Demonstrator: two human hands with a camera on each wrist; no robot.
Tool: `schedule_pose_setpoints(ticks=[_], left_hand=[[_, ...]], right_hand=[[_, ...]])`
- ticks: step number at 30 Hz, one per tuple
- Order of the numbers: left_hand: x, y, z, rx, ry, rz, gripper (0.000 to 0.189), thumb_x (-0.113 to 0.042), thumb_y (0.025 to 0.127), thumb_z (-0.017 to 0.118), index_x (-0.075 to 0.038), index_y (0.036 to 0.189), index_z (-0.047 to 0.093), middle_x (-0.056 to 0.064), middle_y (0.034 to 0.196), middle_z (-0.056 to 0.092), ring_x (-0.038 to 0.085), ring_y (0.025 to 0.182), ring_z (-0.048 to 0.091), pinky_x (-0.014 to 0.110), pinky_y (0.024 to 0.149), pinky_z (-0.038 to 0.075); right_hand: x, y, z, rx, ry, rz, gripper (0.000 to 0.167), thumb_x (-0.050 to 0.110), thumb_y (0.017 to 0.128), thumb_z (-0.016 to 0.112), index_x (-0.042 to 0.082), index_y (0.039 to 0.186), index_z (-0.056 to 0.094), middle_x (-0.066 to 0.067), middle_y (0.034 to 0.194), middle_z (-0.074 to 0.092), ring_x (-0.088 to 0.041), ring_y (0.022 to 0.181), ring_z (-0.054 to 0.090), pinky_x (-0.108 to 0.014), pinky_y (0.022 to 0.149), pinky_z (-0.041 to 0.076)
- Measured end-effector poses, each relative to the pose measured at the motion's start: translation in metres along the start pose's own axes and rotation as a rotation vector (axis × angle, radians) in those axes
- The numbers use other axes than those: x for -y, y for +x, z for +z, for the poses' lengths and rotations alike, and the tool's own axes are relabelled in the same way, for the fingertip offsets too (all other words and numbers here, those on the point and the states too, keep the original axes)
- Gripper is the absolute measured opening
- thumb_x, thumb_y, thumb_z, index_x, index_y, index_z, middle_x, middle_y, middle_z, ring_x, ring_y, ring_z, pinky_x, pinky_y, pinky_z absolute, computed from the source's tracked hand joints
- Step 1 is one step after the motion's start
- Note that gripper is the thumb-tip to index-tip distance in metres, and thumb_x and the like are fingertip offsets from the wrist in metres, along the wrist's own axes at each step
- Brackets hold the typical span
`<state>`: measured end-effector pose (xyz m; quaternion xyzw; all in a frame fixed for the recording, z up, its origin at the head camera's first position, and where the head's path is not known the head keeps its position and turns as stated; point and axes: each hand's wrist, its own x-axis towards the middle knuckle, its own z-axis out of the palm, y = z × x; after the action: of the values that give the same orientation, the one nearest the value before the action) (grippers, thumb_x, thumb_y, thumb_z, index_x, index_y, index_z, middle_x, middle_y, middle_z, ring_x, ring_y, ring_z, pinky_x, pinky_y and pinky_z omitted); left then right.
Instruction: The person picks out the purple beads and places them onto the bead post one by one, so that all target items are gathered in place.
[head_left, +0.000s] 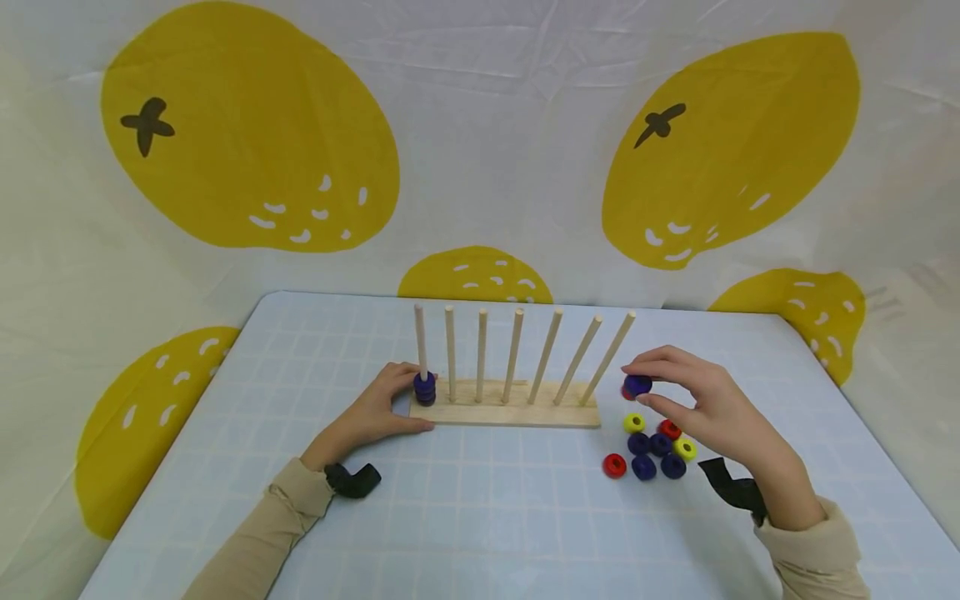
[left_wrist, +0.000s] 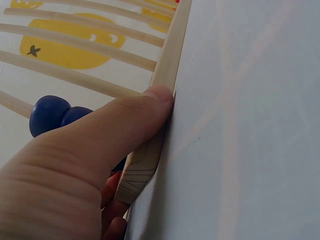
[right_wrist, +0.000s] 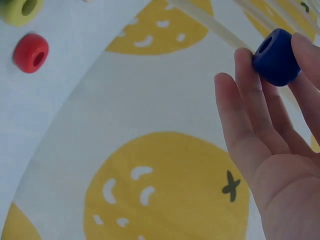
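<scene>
A wooden peg stand (head_left: 517,414) with a row of upright pegs lies on the table. My left hand (head_left: 378,406) grips its left end; in the left wrist view the thumb (left_wrist: 159,95) presses the front edge and the other fingers reach behind. Blue beads (head_left: 424,390) are stacked low on the leftmost peg, while the other pegs are bare. Right of the stand, my right hand (head_left: 705,402) pinches a blue bead (right_wrist: 277,57) between thumb and fingertips, its hole showing in the right wrist view. Under that hand lie several loose beads, including a blue bead (head_left: 643,467).
Among the loose beads are a yellow bead (head_left: 634,422), another yellow bead (head_left: 685,449), a red bead (head_left: 614,466) and a red bead (head_left: 670,429). Part of another red one shows behind the held bead. The table (head_left: 487,517) meets a lemon-print cloth (head_left: 495,167) at the back.
</scene>
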<state>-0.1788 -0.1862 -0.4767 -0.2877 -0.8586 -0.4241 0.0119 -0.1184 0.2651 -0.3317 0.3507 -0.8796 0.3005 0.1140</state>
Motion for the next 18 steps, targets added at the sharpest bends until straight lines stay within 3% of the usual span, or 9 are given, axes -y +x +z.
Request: schedule_pose_setpoints(ticks=[7,18], left_hand=[[-0.002,0.0,0.0,0.005,-0.002,-0.019,0.065,-0.03,0.07,0.092,-0.016,0.129,0.066,0.0,0.128,0.057,0.021,0.119,0.046,0.053,0.104,0.037],[-0.001,0.0,0.0,-0.001,0.003,-0.001,0.064,-0.027,0.07,0.092,-0.014,0.128,0.067,0.0,0.127,0.057,0.02,0.117,0.046,0.052,0.103,0.037]], right_hand=[[0.01,0.012,-0.011,-0.074,-0.009,-0.069,0.056,-0.015,0.074,0.078,0.011,0.122,0.069,0.005,0.116,0.063,-0.003,0.105,0.059,-0.011,0.092,0.042],[0.021,0.033,-0.018,-0.145,0.06,-0.139,0.054,-0.018,0.071,0.077,0.003,0.121,0.069,-0.006,0.116,0.065,-0.01,0.104,0.057,-0.014,0.089,0.044]])
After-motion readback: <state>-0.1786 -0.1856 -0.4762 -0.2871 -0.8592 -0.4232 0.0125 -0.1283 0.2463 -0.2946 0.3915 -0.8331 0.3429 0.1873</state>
